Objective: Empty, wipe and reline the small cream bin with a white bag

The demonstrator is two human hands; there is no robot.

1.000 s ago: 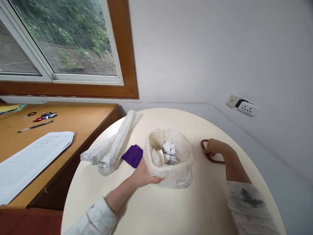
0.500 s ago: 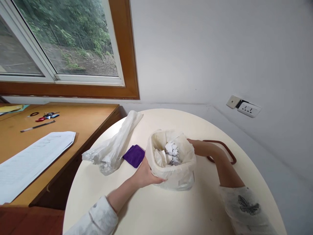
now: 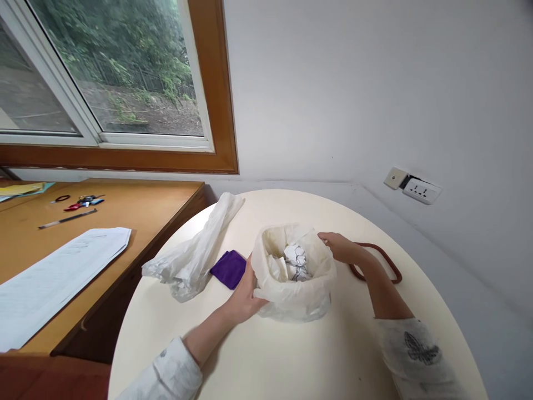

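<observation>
In the head view a small trash bin lined with a white plastic bag (image 3: 295,300) stands on the round table, the bag folded down over its rim. Crumpled paper (image 3: 295,260) lies inside. My left hand (image 3: 245,294) is closed on the bag at the bin's left side, its thumb at the front under a loose edge. At the far right of the rim, my right hand (image 3: 338,246) grips the bag's edge; some of its fingers are hidden. A brown rounded ring (image 3: 393,265) lies on the table behind my right wrist.
A folded purple cloth (image 3: 228,269) and a crumpled clear-white plastic bag (image 3: 195,250) lie left of the bin on the round white table (image 3: 270,355). Beside it, a wooden desk (image 3: 154,205) holds paper sheets (image 3: 75,266), a pen (image 3: 66,219) and keys (image 3: 85,201). A wall stands behind.
My left thumb has slid left and back along the front of the bin, toward the bag's edge. The right hand has come further into view at the rim. The view has tilted slightly up.
</observation>
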